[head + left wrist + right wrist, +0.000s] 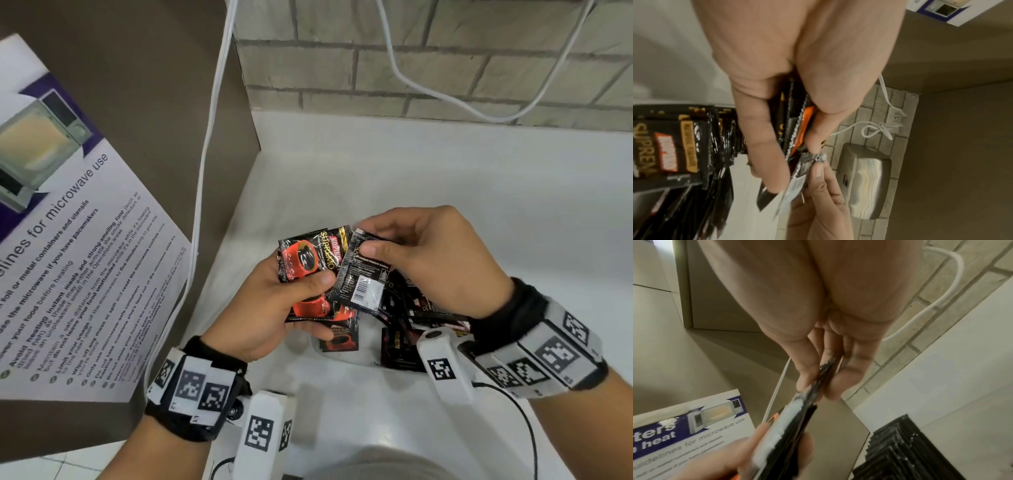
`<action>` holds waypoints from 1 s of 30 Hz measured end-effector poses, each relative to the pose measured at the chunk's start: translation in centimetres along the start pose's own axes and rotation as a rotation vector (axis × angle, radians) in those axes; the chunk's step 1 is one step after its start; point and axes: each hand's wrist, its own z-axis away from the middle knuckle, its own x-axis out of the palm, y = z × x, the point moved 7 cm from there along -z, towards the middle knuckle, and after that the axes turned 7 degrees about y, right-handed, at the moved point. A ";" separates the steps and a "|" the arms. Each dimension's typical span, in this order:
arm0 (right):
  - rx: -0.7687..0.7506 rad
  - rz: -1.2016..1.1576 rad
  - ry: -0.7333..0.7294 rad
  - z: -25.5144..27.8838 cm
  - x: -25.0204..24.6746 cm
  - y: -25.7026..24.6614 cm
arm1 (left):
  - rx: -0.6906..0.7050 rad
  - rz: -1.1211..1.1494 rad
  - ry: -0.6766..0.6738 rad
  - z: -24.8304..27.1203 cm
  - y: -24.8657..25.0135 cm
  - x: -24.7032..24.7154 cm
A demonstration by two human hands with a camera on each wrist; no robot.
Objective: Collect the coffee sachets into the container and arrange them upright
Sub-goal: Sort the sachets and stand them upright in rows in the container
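Though both hands sit in plain sight from the head camera, the container (342, 356) under them is mostly covered: only a pale, see-through edge shows at 6 o'clock of the hands, and its shape cannot be made out. Loose sachets (424, 315) lie heaped in or over it, partly hidden by the right wrist band, and whether any stand upright there cannot be told from above. From the left wrist camera a row of sachets (684, 146) shows at 9 o'clock, packed edge to edge, cut off by the frame.

The left hand (274, 308) is curled round a small stack of sachets (308, 267), thumb pressed on the red cup print, fingers behind and out of sight. How many are in the stack cannot be counted. The right hand (428, 260) pinches one sachet (363, 274) by its upper corner between thumb and fingers, barcode side up, its lower edge overlapping the stack at about 3 o'clock.

A white worktop (445, 171) lies beneath, a microwave notice (68, 257) at 9 o'clock, and a white cable (205, 154) hanging beside it
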 end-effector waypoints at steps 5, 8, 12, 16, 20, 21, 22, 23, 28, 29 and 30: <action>-0.011 0.026 -0.048 0.6 -1.4 -0.3 | 0.030 -0.033 0.084 -0.1 0.6 -1.8; 0.023 -0.120 -0.129 1.4 -1.6 -0.1 | 0.041 -0.038 0.146 -0.2 0.8 -3.1; -0.005 -0.303 -0.239 2.5 -1.1 -0.3 | 0.047 -0.040 0.170 -0.4 1.0 -3.8; -0.032 -0.147 -0.275 3.0 0.1 -0.2 | 0.052 -0.043 0.172 -0.4 1.0 -4.1; -0.001 -0.051 -0.281 3.1 1.3 0.6 | 0.059 -0.044 0.190 -0.4 1.0 -4.4; 0.007 -0.038 -0.275 3.0 1.4 0.7 | 0.059 -0.044 0.192 -0.3 1.0 -4.5; 0.007 -0.013 -0.270 2.9 1.4 0.6 | 0.059 -0.044 0.193 -0.3 1.0 -4.6; -0.001 0.029 -0.263 2.9 1.5 0.4 | 0.059 -0.045 0.193 -0.3 1.0 -4.7; -0.066 0.342 -0.300 2.9 3.5 -0.1 | 0.062 -0.044 0.188 -0.2 0.9 -4.8; -0.081 0.414 -0.319 3.0 4.2 0.1 | 0.063 -0.048 0.187 -0.2 0.8 -4.8; -0.093 0.476 -0.344 3.0 4.9 0.3 | 0.064 -0.052 0.185 -0.2 0.8 -4.7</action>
